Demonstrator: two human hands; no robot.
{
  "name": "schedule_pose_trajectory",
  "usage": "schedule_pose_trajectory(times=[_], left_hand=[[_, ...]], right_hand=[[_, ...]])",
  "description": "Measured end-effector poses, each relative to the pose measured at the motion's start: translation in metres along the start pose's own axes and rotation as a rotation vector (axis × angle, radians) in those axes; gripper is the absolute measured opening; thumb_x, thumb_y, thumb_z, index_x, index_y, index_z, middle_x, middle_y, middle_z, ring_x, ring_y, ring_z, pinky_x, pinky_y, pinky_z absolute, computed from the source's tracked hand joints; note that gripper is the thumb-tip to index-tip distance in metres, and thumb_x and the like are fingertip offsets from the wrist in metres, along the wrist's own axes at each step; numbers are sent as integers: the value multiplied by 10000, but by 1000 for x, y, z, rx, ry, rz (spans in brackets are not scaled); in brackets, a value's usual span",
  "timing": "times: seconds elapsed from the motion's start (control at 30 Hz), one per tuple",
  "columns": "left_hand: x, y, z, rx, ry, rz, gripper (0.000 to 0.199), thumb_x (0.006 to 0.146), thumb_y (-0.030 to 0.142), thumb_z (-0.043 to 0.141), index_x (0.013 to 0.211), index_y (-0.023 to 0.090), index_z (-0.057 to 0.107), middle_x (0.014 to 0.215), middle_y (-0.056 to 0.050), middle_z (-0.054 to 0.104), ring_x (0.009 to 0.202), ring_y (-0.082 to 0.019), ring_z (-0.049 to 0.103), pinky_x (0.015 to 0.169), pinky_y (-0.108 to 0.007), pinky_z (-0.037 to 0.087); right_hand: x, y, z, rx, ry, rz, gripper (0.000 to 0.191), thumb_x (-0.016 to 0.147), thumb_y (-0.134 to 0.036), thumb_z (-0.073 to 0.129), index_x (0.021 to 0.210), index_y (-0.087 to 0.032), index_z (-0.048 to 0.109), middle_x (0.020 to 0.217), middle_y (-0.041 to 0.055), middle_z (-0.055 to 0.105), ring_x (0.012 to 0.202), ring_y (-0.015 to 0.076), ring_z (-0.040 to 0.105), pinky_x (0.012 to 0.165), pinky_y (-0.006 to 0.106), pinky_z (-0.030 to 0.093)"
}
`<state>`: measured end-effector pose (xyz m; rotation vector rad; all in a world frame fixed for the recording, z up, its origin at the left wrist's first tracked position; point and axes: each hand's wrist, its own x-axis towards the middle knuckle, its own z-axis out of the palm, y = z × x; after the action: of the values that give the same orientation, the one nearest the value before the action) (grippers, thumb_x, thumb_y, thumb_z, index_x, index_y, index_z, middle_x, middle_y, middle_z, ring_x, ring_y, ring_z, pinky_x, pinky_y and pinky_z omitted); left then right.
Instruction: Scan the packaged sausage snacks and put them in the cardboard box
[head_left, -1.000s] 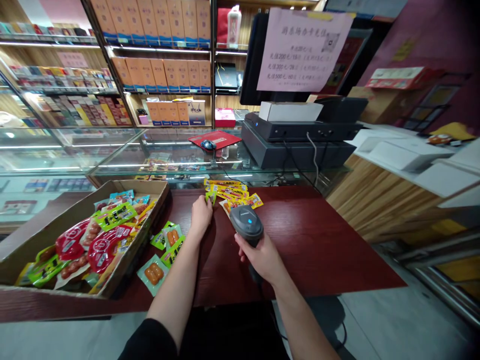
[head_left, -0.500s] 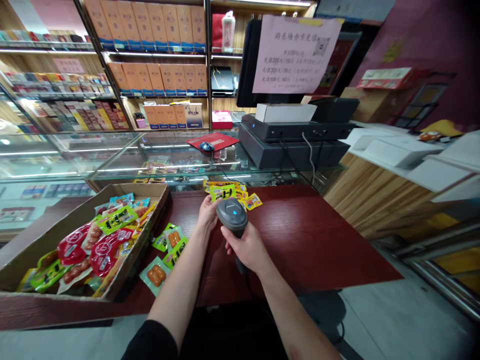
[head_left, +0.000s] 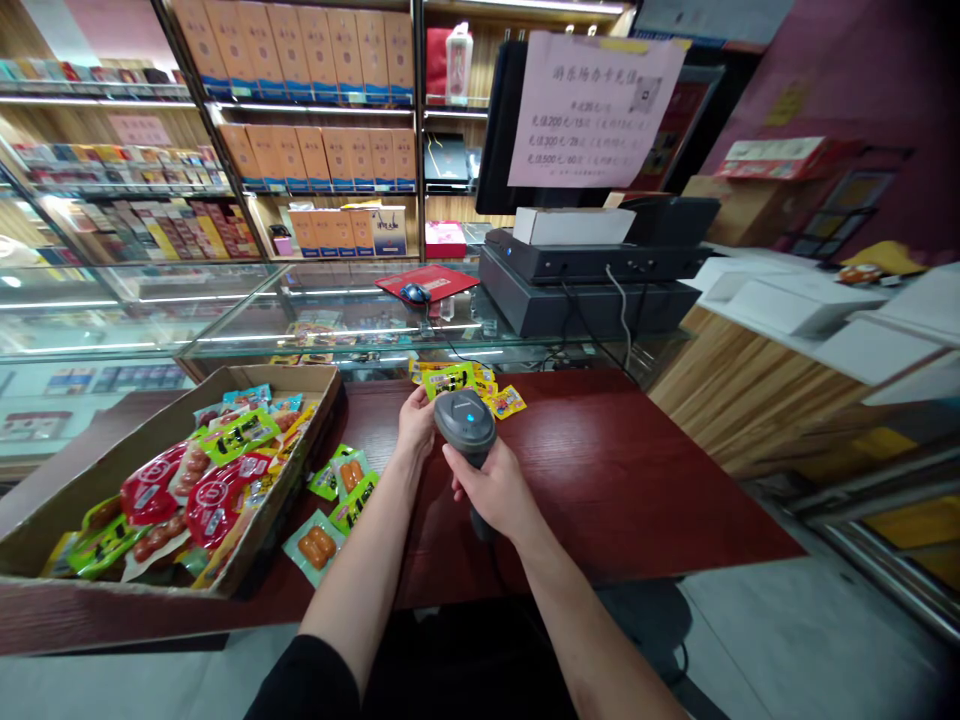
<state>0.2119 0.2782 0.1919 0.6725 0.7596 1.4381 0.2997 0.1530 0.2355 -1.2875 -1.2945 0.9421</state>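
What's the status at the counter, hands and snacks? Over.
Right hand gripping scanner. Left hand holding green packet. In the way: scanner partly hides left hand from view.

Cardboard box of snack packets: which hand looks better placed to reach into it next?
Probably the left hand: it is nearer the cardboard box, though it holds a green packet. The right hand is farther off and grips the scanner.

Your dark grey, round-headed plastic scanner [head_left: 465, 420] looks smooth, and your flat yellow-green plastic packet [head_left: 450, 379] looks shiny. Your dark red wood-look table [head_left: 615, 470] is smooth and shiny, but the open brown cardboard box [head_left: 105, 472] looks dull.
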Motion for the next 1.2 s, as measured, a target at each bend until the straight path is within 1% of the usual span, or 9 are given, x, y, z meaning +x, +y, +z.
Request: schedule_pose_trajectory(times=[0.2,0.37,0.47,0.6,0.7,0.8,0.93,1.03,1.2], left_hand=[[3,-4,-5,34,-13,5,414,524,289,834,876,139,677,854,-73,739,870,-236,694,815,-346,529],[0,-4,-2,61,-96,67,365,557,206,791,908,144,709,988,-99,736,919,-236,680,851,-350,525],[0,-4,-2,79,-90,67,349,572,192,779,911,144,712,1004,-102,734,909,-230,679,844,-351,530],[3,-7,-5,62,-86,52,367,584,247,794,925,146,704,1051,-112,723,952,-232,674,864,-345,524],[6,-9,-8,33,-83,46,410,584,284,812,948,138,695,1017,-111,728,934,-227,683,859,-339,522],[8,-6,-8,2,-59,38,438,558,252,835,950,134,681,948,-92,734,874,-213,694,845,-342,525],[6,8,-2,-62,11,48,369,567,151,817,899,133,657,884,-55,725,799,-169,692,861,-346,530],[3,30,-5,-107,99,114,327,591,109,793,875,127,632,859,-43,711,785,-156,687,870,-368,540],[-4,87,-34,-98,219,288,295,623,103,784,862,122,612,857,-51,697,819,-173,687,893,-412,542]], right_hand=[[0,0,-1,-5,9,14,308,794,-488,641,826,-194,556,531,-17,594,393,144,577,386,235,488],[0,-1,-2,-29,12,22,300,792,-483,642,799,-198,549,509,-19,584,392,146,575,395,238,488],[-1,-2,-3,-28,16,33,308,787,-489,649,805,-198,550,512,-16,595,398,151,583,403,243,492],[-3,-2,-4,-20,14,56,326,777,-495,657,839,-188,566,517,-13,605,395,157,593,403,247,499],[-4,-2,-6,-11,6,59,327,779,-485,659,865,-182,572,531,-13,610,397,154,592,407,248,502],[-8,-1,-10,1,-5,49,320,788,-482,655,868,-183,575,533,-16,605,399,150,587,413,250,500],[-13,0,-20,-17,-15,61,317,791,-489,657,823,-181,586,542,-6,609,412,149,584,430,262,505],[-14,-1,-27,-38,-4,71,324,787,-494,664,790,-178,590,546,4,615,435,160,600,456,278,516],[-7,0,-25,-25,-23,59,356,772,-513,681,753,-169,594,533,18,616,448,166,601,486,293,520]])
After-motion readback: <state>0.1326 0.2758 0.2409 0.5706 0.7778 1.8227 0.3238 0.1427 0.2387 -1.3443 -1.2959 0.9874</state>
